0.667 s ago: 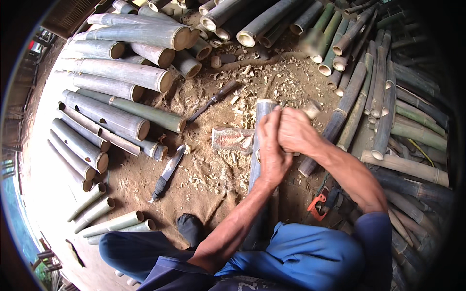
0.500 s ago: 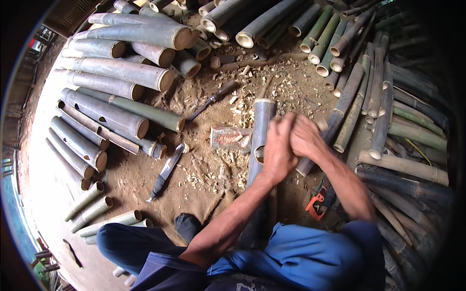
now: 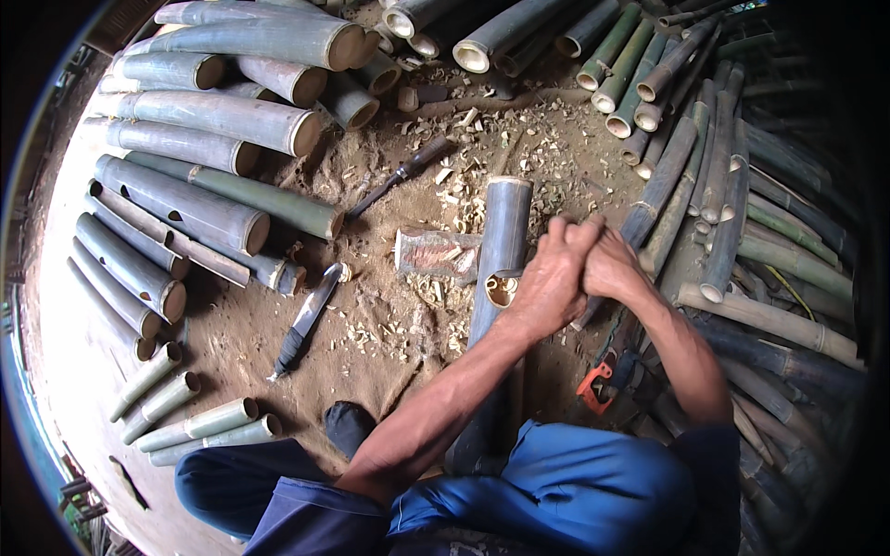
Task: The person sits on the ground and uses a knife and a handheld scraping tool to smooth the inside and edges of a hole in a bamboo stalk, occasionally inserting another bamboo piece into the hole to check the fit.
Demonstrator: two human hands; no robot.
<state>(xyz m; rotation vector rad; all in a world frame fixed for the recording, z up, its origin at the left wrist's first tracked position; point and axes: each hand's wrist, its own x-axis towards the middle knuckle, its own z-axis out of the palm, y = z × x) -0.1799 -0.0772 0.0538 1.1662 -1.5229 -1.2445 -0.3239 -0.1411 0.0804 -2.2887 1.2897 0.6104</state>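
Hands (image 3: 584,273) clasped — bamboo pole (image 3: 501,243) just left.

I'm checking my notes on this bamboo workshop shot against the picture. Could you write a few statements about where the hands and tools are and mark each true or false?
1. The left hand and right hand are pressed together above a bamboo pole. True.
2. A big knife is gripped in the right hand. False: it lies on the dirt ground, away from both hands.
3. A chisel-like tool lies among the wood chips. True.
4. An orange-handled tool lies close to the right forearm. True.
5. The large bamboo sections are stacked on the person's right. False: they are stacked on the left.
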